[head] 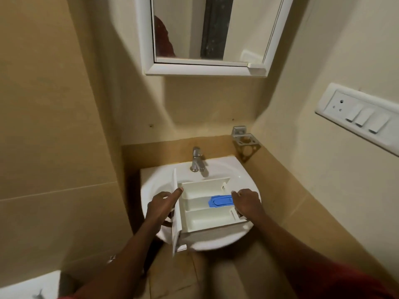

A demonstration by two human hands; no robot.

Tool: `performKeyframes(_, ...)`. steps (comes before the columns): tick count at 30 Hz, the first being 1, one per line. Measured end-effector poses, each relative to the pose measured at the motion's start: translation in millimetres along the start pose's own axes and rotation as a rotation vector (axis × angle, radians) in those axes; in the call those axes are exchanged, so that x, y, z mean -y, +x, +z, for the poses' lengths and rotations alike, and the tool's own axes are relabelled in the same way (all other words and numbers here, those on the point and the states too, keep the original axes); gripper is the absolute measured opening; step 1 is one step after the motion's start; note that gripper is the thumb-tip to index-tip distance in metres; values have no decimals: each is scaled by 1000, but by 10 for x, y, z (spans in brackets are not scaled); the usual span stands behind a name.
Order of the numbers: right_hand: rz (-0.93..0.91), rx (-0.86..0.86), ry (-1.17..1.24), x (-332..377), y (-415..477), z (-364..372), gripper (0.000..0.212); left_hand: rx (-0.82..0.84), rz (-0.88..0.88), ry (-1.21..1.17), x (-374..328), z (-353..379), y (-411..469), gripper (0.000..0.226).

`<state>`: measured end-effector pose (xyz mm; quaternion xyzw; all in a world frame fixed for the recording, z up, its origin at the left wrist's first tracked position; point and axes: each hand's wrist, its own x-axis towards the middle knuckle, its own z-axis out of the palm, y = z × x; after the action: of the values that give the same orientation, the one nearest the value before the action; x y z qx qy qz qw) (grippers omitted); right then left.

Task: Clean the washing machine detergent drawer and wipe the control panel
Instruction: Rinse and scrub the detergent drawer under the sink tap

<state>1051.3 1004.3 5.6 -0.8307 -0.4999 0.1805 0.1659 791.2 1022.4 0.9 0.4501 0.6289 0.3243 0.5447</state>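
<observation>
While both hands' fingers grip it over sink (pixel 151 180), detergent drawer (pixel 205 203), blue insert (pixel 221 200) inside

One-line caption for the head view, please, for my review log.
Both hands, left hand and right hand, hold the white detergent drawer with its blue insert over the sink below the tap.

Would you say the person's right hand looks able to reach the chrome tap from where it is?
Probably yes: the right hand rests on the white detergent drawer, and nothing stands between it and the chrome tap just behind.
</observation>
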Motion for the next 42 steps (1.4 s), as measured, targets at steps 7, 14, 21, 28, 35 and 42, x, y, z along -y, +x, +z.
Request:
performKeyframes(7, 19, 145, -4, -54, 563, 160, 35, 10, -76, 2, -98, 219, 546, 61)
performKeyframes(14, 73, 151, -103, -11, 848, 365, 42, 38, -149, -46, 37, 336, 930, 69)
performKeyframes(21, -127, 3, 108, 778, 1361, 105, 54, 61, -159, -111, 74, 476, 1112, 66)
performKeyframes(28, -381, 105, 0, 1287, 1847, 322, 40, 55, -206, -169, 247, 485, 1252, 55)
performKeyframes(35, -531, 10, 92, 1168, 2091, 430, 9, 23, -212, -237, 261, 588, 1217, 53)
performKeyframes(42, -475, 62, 4, 1161, 2318, 405, 27, -19, -240, -250, 321, 661, 1164, 55)
